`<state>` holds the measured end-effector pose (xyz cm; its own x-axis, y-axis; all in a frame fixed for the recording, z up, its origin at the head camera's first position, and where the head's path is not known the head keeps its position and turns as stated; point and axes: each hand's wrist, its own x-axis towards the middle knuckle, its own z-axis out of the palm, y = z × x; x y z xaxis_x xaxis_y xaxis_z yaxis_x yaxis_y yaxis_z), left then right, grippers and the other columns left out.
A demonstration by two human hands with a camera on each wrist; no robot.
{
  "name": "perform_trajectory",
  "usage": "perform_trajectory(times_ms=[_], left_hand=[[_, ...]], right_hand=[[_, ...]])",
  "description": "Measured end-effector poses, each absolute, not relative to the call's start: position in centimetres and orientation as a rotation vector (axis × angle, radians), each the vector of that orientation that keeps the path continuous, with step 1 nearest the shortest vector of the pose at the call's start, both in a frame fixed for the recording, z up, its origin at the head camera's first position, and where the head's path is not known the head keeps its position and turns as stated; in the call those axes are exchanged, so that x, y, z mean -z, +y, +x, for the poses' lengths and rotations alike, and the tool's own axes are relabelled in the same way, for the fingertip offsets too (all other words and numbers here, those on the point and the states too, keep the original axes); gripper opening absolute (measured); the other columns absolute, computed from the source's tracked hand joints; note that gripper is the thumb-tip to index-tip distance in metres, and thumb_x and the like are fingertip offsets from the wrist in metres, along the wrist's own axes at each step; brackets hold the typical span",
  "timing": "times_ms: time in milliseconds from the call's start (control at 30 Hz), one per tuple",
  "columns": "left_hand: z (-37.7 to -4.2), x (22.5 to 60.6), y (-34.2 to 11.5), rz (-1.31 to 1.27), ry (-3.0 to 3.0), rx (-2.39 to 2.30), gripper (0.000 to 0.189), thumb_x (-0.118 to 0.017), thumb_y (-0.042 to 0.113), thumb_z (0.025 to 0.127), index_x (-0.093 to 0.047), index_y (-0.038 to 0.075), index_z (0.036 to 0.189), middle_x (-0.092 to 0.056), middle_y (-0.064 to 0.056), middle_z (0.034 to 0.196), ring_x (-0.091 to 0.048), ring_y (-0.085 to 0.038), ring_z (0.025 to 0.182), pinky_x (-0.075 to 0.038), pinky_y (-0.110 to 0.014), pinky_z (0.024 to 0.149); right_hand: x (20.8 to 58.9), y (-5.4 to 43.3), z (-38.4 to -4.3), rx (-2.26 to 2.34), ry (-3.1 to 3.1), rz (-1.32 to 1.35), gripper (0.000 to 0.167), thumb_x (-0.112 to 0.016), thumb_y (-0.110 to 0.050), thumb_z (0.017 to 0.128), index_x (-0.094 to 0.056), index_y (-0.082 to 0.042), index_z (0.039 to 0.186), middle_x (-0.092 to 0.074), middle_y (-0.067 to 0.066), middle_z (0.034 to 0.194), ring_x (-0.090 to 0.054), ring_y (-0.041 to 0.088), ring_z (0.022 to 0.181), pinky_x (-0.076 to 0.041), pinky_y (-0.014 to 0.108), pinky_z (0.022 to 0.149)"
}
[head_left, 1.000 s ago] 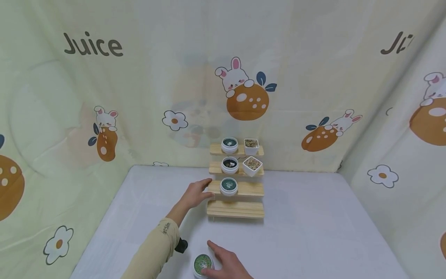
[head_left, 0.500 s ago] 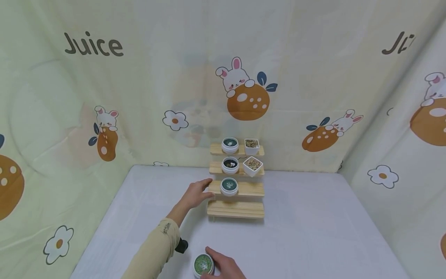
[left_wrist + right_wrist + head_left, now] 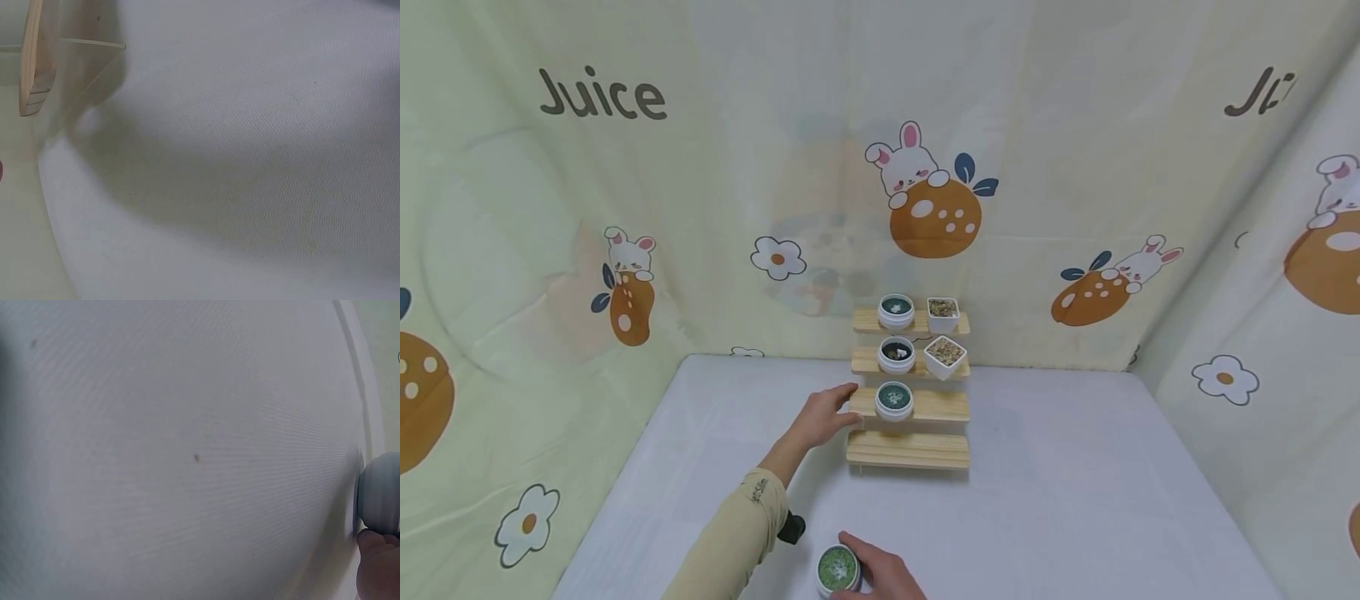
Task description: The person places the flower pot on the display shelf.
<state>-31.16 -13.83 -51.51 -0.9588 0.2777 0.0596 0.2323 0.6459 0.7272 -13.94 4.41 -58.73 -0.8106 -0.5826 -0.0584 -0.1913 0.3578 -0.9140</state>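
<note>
Near the front of the table, my right hand [image 3: 889,575] pinches a small round white pot [image 3: 837,570] with a green speckled top, thumb in front and index finger behind. In the right wrist view the pot's pale wall [image 3: 380,492] shows at the right edge, fingers [image 3: 379,565] against it. My left hand [image 3: 817,418] holds the left end of a tiered wooden stand [image 3: 936,406], thumb and fingers either side of the third board. Three round white pots with dark green or black tops line the stand's left side, including one [image 3: 894,401] on that third board.
Two square white pots of brownish grains, an upper one [image 3: 943,316] and a turned one [image 3: 945,357], stand on the stand's right side. A black object [image 3: 792,528] shows beside my left sleeve. Printed cloth [image 3: 820,150] walls enclose the white table [image 3: 1060,483].
My right index finger has drawn in to the pot's side, and the right hand has closed around it. The pot has stayed in place, and my left hand has kept still at the stand.
</note>
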Motion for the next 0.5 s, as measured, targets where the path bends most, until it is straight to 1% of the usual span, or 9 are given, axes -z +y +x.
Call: perform_trajectory(times_ms=[267, 500], left_hand=[[-31.13, 51.48, -13.71, 0.422, 2.795, -1.233, 0.062, -0.073, 0.018, 0.089, -0.048, -0.004, 0.14, -0.054, -0.02, 0.138, -0.054, -0.033, 0.126, -0.046, -0.04, 0.105], [-31.17, 51.61, -13.7, 0.42, 2.792, -1.244, 0.062, -0.073, 0.018, 0.089, -0.048, -0.004, 0.14, -0.054, -0.02, 0.138, -0.053, -0.033, 0.126, -0.046, -0.04, 0.106]], right_hand=[[58.67, 4.23, -13.93, 1.471, 2.229, -0.654, 0.073, -0.08, -0.034, 0.082, -0.052, 0.004, 0.138, -0.057, 0.019, 0.135, -0.055, 0.017, 0.123, -0.049, 0.024, 0.099], [57.86, 4.4, -14.4, 1.429, 2.256, -0.6, 0.07, -0.079, -0.035, 0.083, -0.053, -0.001, 0.139, -0.058, 0.013, 0.136, -0.056, 0.024, 0.124, -0.051, 0.036, 0.1]])
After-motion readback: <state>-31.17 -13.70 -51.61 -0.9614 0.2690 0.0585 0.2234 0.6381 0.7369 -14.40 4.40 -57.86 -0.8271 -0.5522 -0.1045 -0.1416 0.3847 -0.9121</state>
